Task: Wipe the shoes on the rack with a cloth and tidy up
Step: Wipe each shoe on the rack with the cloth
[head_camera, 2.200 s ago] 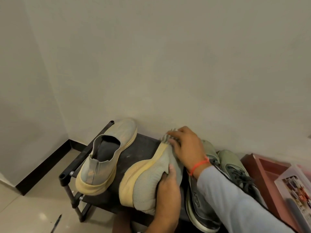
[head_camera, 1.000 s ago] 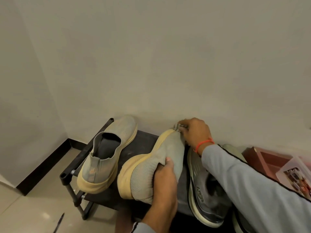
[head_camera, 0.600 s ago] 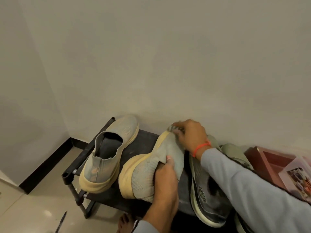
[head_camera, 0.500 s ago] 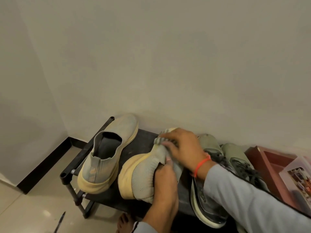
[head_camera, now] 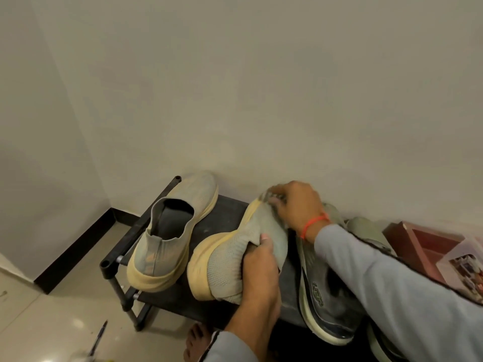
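A black shoe rack (head_camera: 230, 210) stands against the wall. On its left sits a grey slip-on shoe (head_camera: 172, 231) with a cream sole, upright. Its mate, a second grey slip-on shoe (head_camera: 230, 259), is tipped on its side in the middle. My left hand (head_camera: 261, 267) grips this shoe at its opening. My right hand (head_camera: 295, 205) presses a small grey cloth (head_camera: 269, 197) against the shoe's toe; most of the cloth is hidden under the fingers. A dark sneaker (head_camera: 324, 296) lies to the right, partly under my sleeve.
Greenish sneakers (head_camera: 363, 226) sit behind my right arm. A reddish-brown box (head_camera: 407, 233) and a clear container (head_camera: 465, 265) stand at the right. A pen (head_camera: 98, 338) lies on the tiled floor beside my bare foot (head_camera: 196, 343). The wall is close behind the rack.
My right hand has slid the cloth back and forth along the tipped shoe's upper and is now back at the toe. My left hand keeps the same grip on the shoe.
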